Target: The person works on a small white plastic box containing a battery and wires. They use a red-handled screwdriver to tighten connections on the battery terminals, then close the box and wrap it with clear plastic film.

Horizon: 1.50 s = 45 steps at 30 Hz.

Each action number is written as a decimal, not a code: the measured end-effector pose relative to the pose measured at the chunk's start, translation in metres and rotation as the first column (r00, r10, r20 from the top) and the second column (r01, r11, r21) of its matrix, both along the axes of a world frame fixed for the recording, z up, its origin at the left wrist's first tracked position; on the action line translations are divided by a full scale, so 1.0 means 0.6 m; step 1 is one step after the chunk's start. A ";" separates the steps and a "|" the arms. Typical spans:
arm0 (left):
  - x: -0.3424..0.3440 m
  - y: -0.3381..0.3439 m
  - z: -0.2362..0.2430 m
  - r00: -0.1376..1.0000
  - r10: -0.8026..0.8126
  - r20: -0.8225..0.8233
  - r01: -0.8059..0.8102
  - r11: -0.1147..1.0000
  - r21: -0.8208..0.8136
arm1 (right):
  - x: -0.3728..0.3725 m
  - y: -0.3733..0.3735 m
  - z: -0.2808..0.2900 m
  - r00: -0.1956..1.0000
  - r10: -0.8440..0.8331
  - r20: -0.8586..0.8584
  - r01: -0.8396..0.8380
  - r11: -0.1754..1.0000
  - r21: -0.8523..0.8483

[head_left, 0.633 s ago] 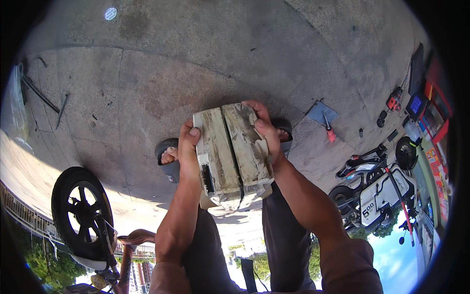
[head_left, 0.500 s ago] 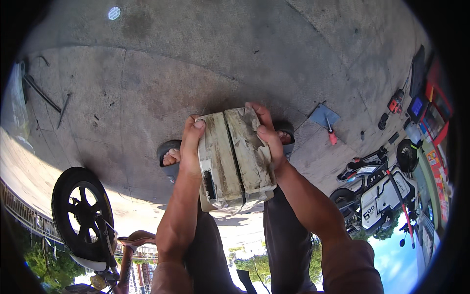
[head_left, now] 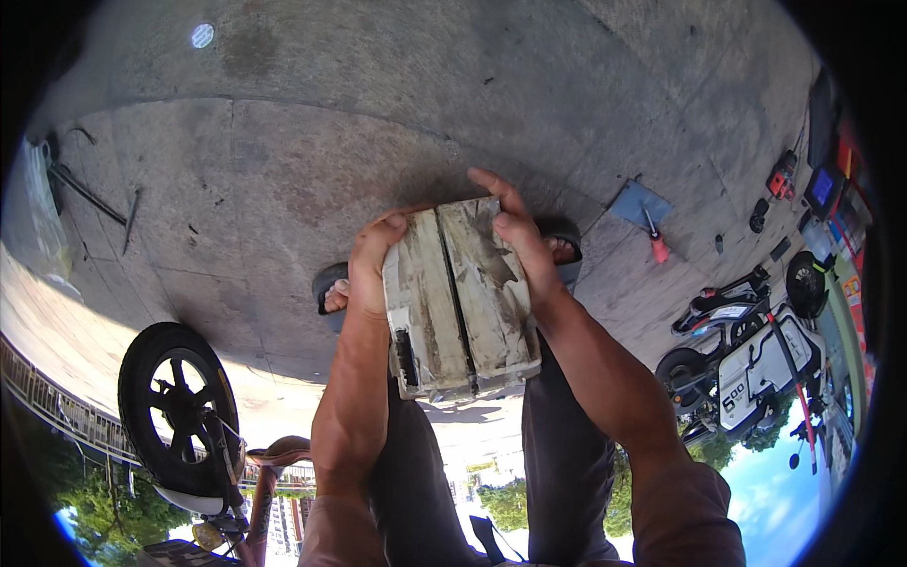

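Note:
Between both palms I hold a grimy off-white boxy pack [head_left: 425, 283], split lengthwise by a dark groove. Its covering is torn and wrinkled on the right half, and a dark slot shows low on its left side. My left hand [head_left: 376, 260] grips the left edge, thumb on the upper corner. On the opposite edge my right hand [head_left: 529, 246] clasps the pack with its thumb on top, the index finger stretched past the far end. The undersides of the pack and most other fingers are hidden.
A red-handled screwdriver [head_left: 657, 244] lies on a blue-grey plate [head_left: 640, 208] at right. Farther right are a red-and-black power tool [head_left: 781, 176] and a white scooter [head_left: 756, 378]. A black-tyred wheel [head_left: 179, 416] stands lower left. Metal rods [head_left: 90, 194] lie at far left.
The pack has tipped slightly, its far end looking narrower and its near end a little higher. My left hand has shifted along the far corner; my right index finger has straightened outward.

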State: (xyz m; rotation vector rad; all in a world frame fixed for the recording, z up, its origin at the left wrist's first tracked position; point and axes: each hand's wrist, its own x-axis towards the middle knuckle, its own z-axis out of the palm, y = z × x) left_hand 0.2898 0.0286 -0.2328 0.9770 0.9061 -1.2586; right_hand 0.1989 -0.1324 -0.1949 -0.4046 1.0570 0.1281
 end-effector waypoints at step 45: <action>-0.011 -0.002 0.088 0.853 -0.092 0.513 0.033 0.992 0.123 | -0.012 0.000 0.003 0.909 0.395 0.131 -0.279 0.812 -0.513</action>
